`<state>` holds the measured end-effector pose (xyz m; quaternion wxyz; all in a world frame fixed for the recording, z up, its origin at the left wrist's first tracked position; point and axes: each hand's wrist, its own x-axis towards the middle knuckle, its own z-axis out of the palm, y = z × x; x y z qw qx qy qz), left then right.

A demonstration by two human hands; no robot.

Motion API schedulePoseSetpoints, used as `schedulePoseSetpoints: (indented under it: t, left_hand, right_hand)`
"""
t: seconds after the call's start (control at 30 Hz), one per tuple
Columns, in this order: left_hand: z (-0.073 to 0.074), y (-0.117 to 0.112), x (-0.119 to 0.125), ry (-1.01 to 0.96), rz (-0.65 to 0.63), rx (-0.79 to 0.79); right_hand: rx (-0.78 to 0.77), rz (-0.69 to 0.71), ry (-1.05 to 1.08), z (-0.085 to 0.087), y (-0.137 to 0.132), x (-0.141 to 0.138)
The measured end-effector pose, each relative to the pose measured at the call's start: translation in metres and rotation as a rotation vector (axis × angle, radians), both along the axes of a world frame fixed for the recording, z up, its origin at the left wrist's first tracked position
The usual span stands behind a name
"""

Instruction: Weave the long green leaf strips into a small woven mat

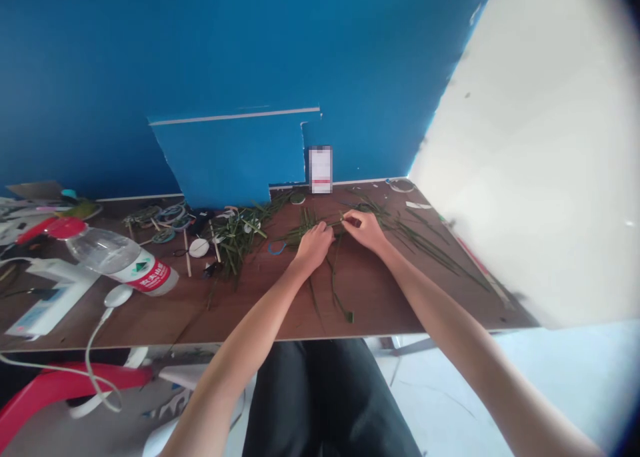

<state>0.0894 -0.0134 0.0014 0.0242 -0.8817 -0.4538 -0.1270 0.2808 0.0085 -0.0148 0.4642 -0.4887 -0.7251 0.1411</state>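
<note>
My left hand point(316, 244) rests over several crossed green leaf strips point(306, 218), fingers bent down and closed on them; its fingertips are partly hidden. Just to its right, my right hand point(365, 230) pinches the end of a thin leaf strip between thumb and forefinger. That strip stretches across the small gap between the hands. Below them a narrow leaf strip point(333, 287) trails toward the table's front edge and ends in a small folded green piece point(351, 317).
Loose leaf strips point(430, 244) lie right, and a leaf pile point(237, 240) lies left. A phone point(321, 170) leans on the blue wall. A water bottle point(123, 257) lies beside a white power strip point(53, 297). Sticks, round pieces and a blue ring point(276, 248) are scattered on the brown table point(385, 310).
</note>
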Motion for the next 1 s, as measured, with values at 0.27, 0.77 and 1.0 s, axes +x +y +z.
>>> schedulePoseSetpoints:
  t: [0.27, 0.77, 1.0]
  left_hand:
    - [-0.0022, 0.0035, -0.0017, -0.014, -0.033, 0.011]
    - [-0.0067, 0.0053, 0.0000, 0.057, -0.051, 0.064]
    - [-0.0049, 0.0064, -0.0007, 0.035, -0.077, 0.054]
  right_hand:
    - [-0.012, -0.021, 0.056, -0.0008, 0.0018, 0.0012]
    - [-0.006, -0.044, 0.042, -0.0019, 0.0027, 0.0008]
    - [0.003, -0.056, 0.031, -0.0010, 0.0028, 0.0013]
